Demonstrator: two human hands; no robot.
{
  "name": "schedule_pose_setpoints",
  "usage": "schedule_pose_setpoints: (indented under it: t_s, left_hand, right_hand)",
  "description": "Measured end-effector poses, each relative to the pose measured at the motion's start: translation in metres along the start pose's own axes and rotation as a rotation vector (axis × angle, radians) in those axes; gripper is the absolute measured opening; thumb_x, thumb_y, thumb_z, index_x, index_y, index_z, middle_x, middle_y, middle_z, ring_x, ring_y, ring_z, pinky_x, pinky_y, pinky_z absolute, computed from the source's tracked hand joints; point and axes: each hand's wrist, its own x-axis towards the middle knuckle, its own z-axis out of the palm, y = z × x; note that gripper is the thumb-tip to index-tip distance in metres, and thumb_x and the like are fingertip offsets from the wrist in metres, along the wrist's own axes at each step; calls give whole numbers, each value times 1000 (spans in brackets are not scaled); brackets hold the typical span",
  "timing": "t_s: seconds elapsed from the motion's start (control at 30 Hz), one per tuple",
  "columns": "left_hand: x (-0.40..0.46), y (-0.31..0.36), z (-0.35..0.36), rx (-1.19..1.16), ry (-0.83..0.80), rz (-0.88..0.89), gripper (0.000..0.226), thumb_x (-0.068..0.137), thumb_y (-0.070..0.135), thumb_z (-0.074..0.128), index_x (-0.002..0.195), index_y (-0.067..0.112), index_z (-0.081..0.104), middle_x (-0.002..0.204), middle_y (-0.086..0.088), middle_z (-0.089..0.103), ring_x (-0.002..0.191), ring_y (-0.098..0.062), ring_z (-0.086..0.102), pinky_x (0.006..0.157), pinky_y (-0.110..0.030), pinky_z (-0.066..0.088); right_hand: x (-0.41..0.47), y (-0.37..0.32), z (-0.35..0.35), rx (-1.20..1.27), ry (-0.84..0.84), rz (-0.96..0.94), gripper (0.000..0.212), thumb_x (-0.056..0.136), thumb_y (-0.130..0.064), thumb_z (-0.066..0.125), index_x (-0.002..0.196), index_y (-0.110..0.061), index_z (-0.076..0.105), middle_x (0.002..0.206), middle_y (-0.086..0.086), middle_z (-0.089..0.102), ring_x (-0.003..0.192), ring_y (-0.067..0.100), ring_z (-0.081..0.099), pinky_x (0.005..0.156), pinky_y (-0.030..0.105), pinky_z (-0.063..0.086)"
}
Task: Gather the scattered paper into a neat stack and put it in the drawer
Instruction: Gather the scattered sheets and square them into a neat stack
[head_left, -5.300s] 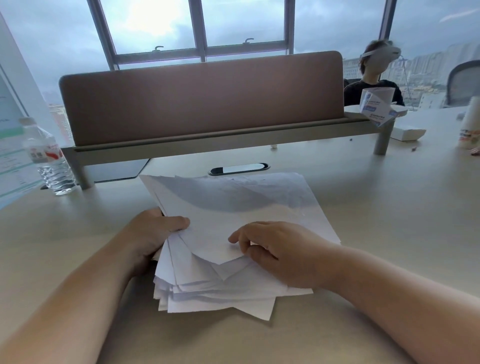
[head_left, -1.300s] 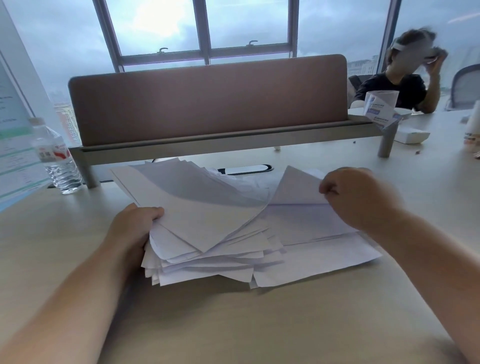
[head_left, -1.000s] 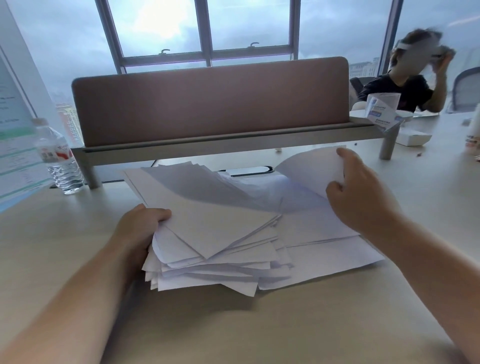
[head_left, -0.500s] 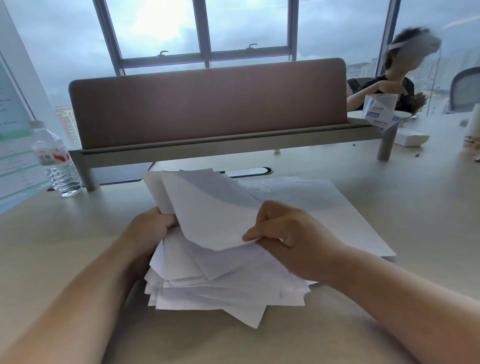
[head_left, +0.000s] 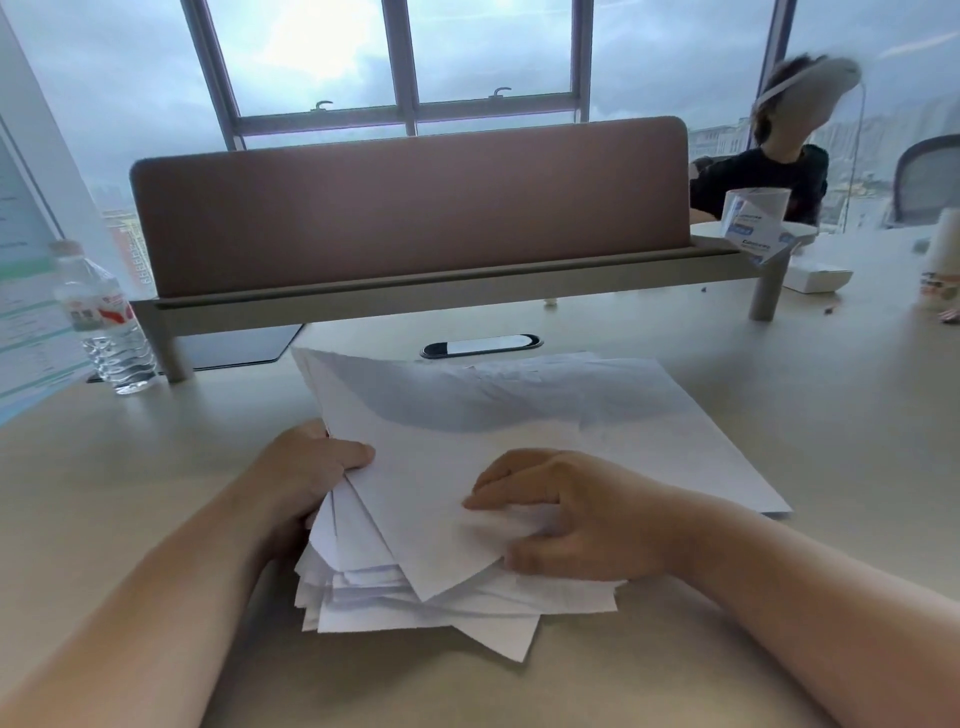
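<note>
An untidy pile of white paper (head_left: 519, 415) lies on the pale desk (head_left: 779, 405) in front of me, its sheets fanned out at different angles with corners sticking out at the near edge. My left hand (head_left: 311, 467) grips the pile's left edge, thumb on top and fingers underneath. On top of the pile, my right hand (head_left: 576, 514) lies with bent fingers on the top sheet (head_left: 426, 499), its thumb at that sheet's near edge. No drawer is in view.
A brown divider screen (head_left: 415, 208) on a grey rail crosses the desk behind the pile, with a cable slot (head_left: 480, 345) just before it. A water bottle (head_left: 104, 322) stands at far left. At back right are small boxes (head_left: 753, 223) and a seated person (head_left: 779, 156).
My right hand picked a loose sheet from the right side, carried it left and laid it onto the pile. Half a second ago it held the sheet raised; now it lies flat.
</note>
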Motion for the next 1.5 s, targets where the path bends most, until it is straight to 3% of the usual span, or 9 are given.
schedule_pose_setpoints:
  t_s: [0.17,0.37,0.47,0.7,0.83,1.03,1.17,1.37,1.5]
  left_hand:
    - [14,-2,-12,-28,104,46,10,98,6,64,96,16,66,90,-2,70,73,-17,65,57,-28,43]
    - [37,-14,-31,-135,239,38,18,97,5,64,114,5,62,110,-18,67,74,-16,59,59,-27,43]
    - [43,-17,-32,-139,261,27,17,98,3,63,114,-2,62,93,-11,64,70,-14,57,54,-20,47]
    - [46,-20,-26,-144,254,36,16,97,9,66,112,5,62,98,-13,67,71,-17,59,56,-26,43]
    - [40,-18,-22,-102,263,79,14,101,7,61,113,2,62,84,-2,55,69,-9,50,39,-5,36]
    - [34,-14,-18,-139,239,44,30,100,5,61,129,-5,60,83,-4,57,69,-16,54,57,-27,47]
    - [29,-15,-20,-107,246,75,27,101,9,60,125,-2,64,86,-1,56,70,-10,51,50,-15,45]
    - [24,-13,-15,-160,250,79,21,100,10,61,120,4,61,84,-2,58,70,-15,55,55,-27,40]
    - [24,-13,-17,-182,241,79,23,100,10,61,121,2,63,85,-2,61,71,-16,58,56,-28,39]
  right_hand:
    - [-14,24,-38,-92,81,218,68,88,-34,73,148,-47,44,148,-24,43,134,-4,40,109,18,32]
    - [-23,40,-55,-272,-249,438,85,86,-47,75,158,-28,34,164,-12,24,148,6,26,111,16,19]
    - [-21,36,-54,-309,-193,422,78,84,-48,75,152,-29,44,157,-14,35,141,5,37,107,15,26]
    - [-21,32,-54,-380,-129,396,67,72,-60,58,135,-37,61,138,-22,56,125,2,53,107,32,45]
    - [-19,31,-53,-430,-85,374,50,85,-44,66,135,-39,61,134,-21,60,121,3,54,102,30,47]
    - [-17,32,-52,-460,-102,378,51,85,-44,66,135,-46,59,132,-23,60,116,5,56,95,29,50]
    - [-17,30,-53,-468,-152,369,53,86,-41,66,138,-46,55,136,-26,55,118,3,52,96,26,47]
    - [-15,29,-50,-511,-133,346,44,91,-36,63,134,-45,57,134,-24,56,116,6,54,95,28,48]
    - [-17,25,-53,-416,-136,313,26,91,-28,62,109,-45,71,132,-28,56,98,-25,47,81,3,35]
